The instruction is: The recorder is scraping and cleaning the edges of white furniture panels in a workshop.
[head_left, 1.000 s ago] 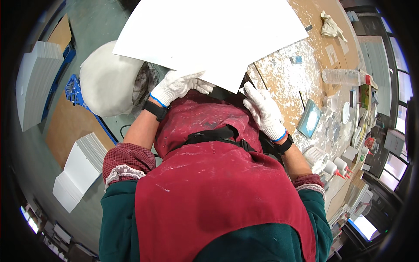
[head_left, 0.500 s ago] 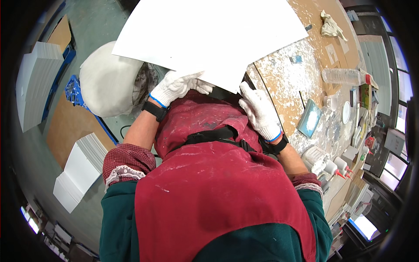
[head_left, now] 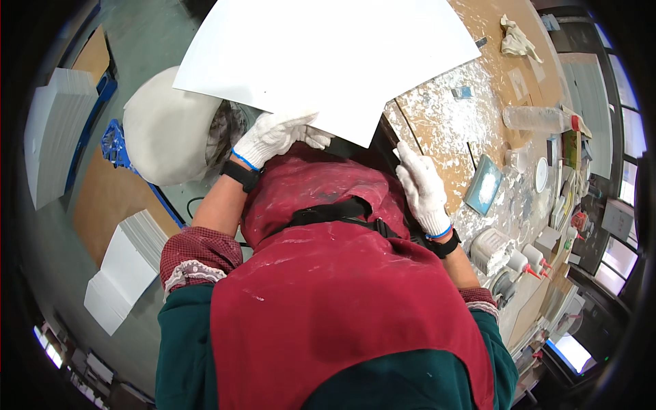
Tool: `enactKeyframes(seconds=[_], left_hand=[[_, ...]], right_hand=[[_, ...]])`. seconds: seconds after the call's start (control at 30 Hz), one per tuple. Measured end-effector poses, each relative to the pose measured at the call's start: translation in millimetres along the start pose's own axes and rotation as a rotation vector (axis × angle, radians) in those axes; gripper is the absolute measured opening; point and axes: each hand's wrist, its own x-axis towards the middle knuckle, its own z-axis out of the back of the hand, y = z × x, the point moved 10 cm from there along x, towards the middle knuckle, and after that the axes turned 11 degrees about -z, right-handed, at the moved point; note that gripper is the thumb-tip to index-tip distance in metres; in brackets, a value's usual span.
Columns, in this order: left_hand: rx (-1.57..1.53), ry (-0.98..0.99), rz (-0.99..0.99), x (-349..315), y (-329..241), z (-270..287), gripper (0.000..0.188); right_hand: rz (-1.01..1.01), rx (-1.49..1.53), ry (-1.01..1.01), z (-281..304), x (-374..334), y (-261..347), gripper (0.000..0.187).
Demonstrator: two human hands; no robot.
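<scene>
A large white board (head_left: 328,58) with a pointed near corner spreads out in front of me. My left hand (head_left: 280,133), in a white knitted glove, grips its near left edge. The upper part of that hand lies along the edge, with other fingers below it. My right hand (head_left: 422,191), gloved likewise, is apart from the board, right of its near corner. Its fingers are stretched out and hold nothing, close to the edge of the worktable (head_left: 437,119).
A round off-white padded stool (head_left: 167,126) stands at left, with stacks of white boards (head_left: 61,137) beyond. On the paint-spattered table are a blue sanding block (head_left: 484,184), a clear bottle (head_left: 536,119), a crumpled glove (head_left: 517,39), a white tub (head_left: 490,249) and red-tipped glue bottles (head_left: 523,263).
My right hand has moved right, away from the near corner of the board. The board has shifted very slightly; my left hand stays at its edge.
</scene>
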Motion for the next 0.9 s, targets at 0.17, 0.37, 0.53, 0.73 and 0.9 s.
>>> enactKeyframes(seconds=[0.17, 0.37, 0.53, 0.73, 0.9], left_hand=[[-0.013, -0.001, 0.007, -0.2, -3.0, -3.3, 0.04], [-0.004, -0.02, -0.004, -0.6, -5.4, -4.7, 0.038], [-0.013, -0.049, -0.001, 0.0, -3.5, -4.0, 0.038], [-0.003, -0.032, 0.005, -1.1, -3.2, -3.7, 0.038], [-0.04, -0.001, 0.016, 1.5, -1.7, -5.5, 0.039]], right_hand=[[-0.118, -0.02, -0.136, 30.9, 19.9, -23.9, 0.035], [-0.175, -0.576, -0.186, 45.8, 45.5, -21.9, 0.046], [-0.165, -0.305, -0.057, 16.7, 44.5, 17.9, 0.051], [-0.375, 0.445, 0.187, -41.5, 52.8, 39.2, 0.036], [-0.496, 0.435, 0.075, -50.5, 50.2, 32.1, 0.039]])
